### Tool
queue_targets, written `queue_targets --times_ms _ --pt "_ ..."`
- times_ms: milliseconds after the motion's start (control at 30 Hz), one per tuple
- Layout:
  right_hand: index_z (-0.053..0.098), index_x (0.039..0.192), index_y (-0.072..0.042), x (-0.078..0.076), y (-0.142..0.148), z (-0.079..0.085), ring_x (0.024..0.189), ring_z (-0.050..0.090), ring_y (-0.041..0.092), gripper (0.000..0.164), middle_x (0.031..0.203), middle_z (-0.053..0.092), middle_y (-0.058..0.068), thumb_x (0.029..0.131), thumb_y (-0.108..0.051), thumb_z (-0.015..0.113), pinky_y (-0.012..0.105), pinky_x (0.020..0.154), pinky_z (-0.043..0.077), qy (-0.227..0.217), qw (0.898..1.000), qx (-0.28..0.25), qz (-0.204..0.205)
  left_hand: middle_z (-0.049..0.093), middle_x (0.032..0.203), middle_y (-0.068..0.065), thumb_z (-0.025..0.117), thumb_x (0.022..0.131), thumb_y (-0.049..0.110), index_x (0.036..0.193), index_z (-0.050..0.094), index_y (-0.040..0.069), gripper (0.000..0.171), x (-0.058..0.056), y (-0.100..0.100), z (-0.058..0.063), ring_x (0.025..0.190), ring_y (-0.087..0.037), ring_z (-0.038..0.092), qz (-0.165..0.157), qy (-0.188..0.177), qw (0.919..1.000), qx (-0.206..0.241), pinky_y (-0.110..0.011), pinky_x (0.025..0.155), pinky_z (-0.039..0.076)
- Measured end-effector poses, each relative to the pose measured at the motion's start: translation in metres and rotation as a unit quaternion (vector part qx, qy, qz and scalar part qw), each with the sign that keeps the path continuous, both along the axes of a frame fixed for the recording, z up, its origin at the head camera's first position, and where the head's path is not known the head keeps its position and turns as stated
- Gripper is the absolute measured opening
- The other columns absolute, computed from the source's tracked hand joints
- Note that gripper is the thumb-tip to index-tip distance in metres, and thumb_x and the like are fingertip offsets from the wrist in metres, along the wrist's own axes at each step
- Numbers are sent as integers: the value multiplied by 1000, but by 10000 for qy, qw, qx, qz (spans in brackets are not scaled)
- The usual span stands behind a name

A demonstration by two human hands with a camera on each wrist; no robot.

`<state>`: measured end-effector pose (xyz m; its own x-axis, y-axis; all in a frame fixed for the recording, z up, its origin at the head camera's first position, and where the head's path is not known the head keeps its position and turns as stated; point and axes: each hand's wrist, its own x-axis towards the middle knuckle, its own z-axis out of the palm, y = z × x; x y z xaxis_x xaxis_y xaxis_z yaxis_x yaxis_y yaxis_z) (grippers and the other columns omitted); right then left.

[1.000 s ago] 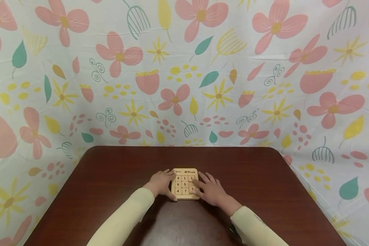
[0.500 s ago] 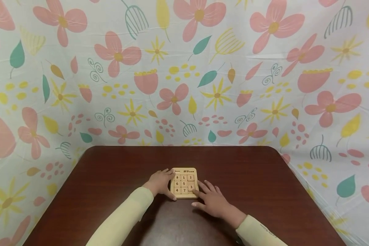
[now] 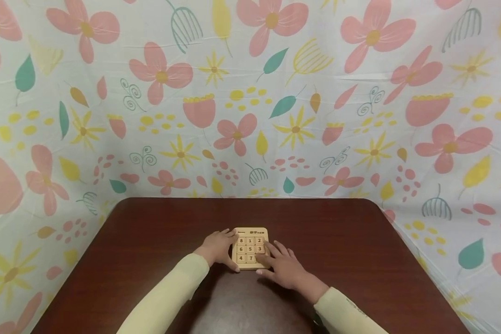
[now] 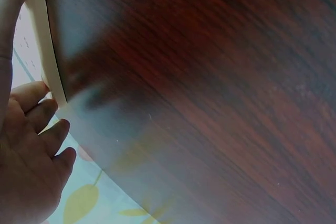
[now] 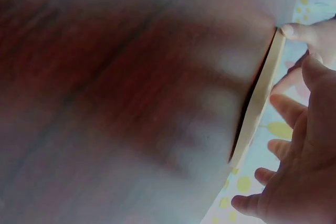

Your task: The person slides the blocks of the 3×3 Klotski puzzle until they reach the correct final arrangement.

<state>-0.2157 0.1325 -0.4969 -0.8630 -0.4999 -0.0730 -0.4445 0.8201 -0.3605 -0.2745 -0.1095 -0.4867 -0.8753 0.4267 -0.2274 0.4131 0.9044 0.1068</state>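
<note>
A pale wooden number slide puzzle (image 3: 251, 232) lies flat on the dark brown table. Its rows read 8, 1, 2, then 6, 5, 3, then 4, 7, with a finger over the lower right slot. My left hand (image 3: 218, 249) holds the puzzle's left side, thumb at the near corner and a finger near the far corner. My right hand (image 3: 287, 268) lies at the right side with fingers spread and fairly straight. One fingertip is over the slot below the 3 tile (image 3: 260, 249); whether it presses is unclear. In the right wrist view the wooden edge (image 5: 257, 108) shows beside the fingers.
The glossy table (image 3: 167, 218) has rounded far corners. A white cloth (image 3: 250, 102) printed with pink flowers and yellow and green leaves hangs behind it and along both sides. Pale yellow sleeves (image 3: 167, 290) cover both forearms.
The 3 tile has slid away from me, from the lower right slot to the middle row. My right hand drew back a little, then came forward again. The left hand stays in place.
</note>
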Motion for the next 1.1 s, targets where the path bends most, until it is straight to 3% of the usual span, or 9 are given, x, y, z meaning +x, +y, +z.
queue_targets --times_ms 200,533,933,1100 --pt "58 148 -27 4 3 -1 155 25 48 55 169 30 14 101 -55 55 76 116 29 -7 9993 129 358 36 168 -2 86 69 65 157 44 17 109 0 1 2 157 -26 34 -3 -2 10000 10 -46 127 34" --pt "63 143 -25 8 22 5 155 25 49 52 169 31 14 100 -54 58 79 115 27 -165 9998 96 -17 36 168 -2 87 70 64 158 43 17 109 2 1 2 157 -27 33 25 -32 9999 111 -47 128 32" --pt "56 149 -28 5 -31 4 155 26 47 55 170 29 13 100 -55 56 73 118 30 -38 9990 243 381 39 167 -3 87 68 66 156 46 17 109 0 2 -5 156 -28 35 -3 95 10000 15 -48 126 35" --pt "56 149 -28 5 -28 3 155 27 48 56 169 31 14 100 -55 57 74 117 30 -21 9989 272 369 38 167 -3 87 67 66 156 46 16 110 -1 1 -3 156 -29 36 -39 126 9999 37 -49 126 35"
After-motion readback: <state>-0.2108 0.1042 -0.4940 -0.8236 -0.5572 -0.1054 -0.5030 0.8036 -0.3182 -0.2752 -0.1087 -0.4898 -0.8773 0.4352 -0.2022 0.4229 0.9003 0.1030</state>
